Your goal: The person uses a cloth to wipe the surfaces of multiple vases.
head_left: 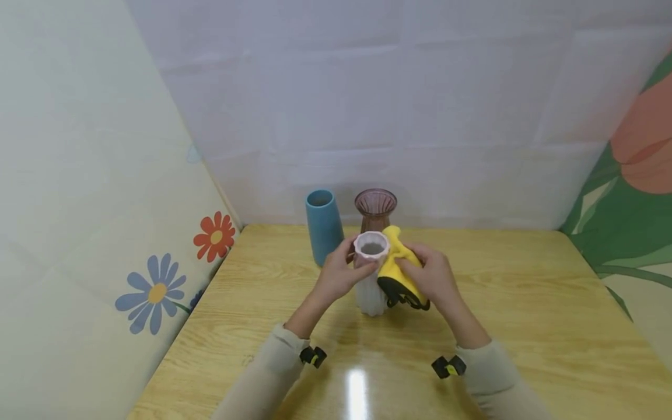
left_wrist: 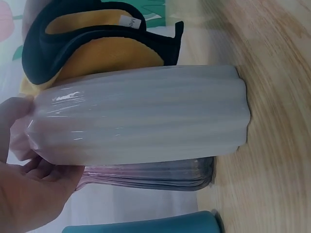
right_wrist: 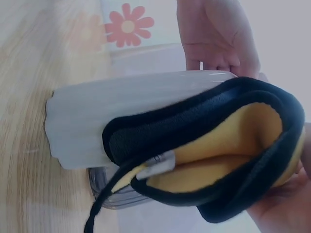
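My left hand [head_left: 336, 274] holds a white ribbed vase [left_wrist: 146, 116] by its pinkish neck, thumb on the near side and fingers behind. The vase is upright on the table, its open mouth facing up in the head view. My right hand [head_left: 433, 274] grips a soft yellow glove [head_left: 399, 259] with a black-trimmed cuff, right against the vase's side near the rim. In the right wrist view the glove's cuff opening, white label and black strap face the camera. Part of the vase is hidden behind the glove there.
A blue vase [head_left: 322, 224] stands behind my left hand on the wooden table [head_left: 525, 303]. A purple glass vase [head_left: 375, 207] with a flared rim is directly behind the white one. The pale back wall [head_left: 446, 116] rises at the table's far edge.
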{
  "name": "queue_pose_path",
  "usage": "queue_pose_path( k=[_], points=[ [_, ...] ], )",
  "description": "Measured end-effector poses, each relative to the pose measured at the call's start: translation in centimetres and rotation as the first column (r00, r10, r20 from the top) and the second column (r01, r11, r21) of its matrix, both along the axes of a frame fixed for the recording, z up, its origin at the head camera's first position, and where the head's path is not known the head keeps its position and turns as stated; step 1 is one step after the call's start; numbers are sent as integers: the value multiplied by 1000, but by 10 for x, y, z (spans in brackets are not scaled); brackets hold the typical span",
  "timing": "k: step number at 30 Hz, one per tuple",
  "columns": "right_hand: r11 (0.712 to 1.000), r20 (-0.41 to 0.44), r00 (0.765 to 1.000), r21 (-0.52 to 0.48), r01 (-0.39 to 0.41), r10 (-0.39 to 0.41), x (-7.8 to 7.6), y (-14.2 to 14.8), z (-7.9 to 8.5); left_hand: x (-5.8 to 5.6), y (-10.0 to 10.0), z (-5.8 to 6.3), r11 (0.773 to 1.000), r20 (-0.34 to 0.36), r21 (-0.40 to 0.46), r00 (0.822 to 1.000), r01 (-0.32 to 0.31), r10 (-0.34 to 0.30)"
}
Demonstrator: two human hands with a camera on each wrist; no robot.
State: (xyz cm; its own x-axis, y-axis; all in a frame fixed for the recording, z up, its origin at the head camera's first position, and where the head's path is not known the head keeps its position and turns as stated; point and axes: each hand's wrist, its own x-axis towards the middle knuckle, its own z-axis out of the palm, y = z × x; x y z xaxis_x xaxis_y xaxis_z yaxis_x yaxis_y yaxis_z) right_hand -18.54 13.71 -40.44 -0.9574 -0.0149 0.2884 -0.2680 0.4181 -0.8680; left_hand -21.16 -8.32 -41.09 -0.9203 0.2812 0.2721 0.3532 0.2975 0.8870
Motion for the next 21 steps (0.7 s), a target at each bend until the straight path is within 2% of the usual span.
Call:
queue_pose_path(
  k=[7, 13, 21],
  points=[
    [992, -13, 1000, 122, 2, 0, 3, 1, -2, -5, -3, 3, 998, 32, -22, 998, 57, -56],
    [990, 2, 1000, 138, 13, -13, 7, 2, -7, -10, -5, 4, 994, 38, -50, 995, 99, -97],
    [990, -36, 999, 136, 46, -41, 12, 2, -12, -13, -7, 5, 988, 37, -61, 990, 140, -138]
  ],
)
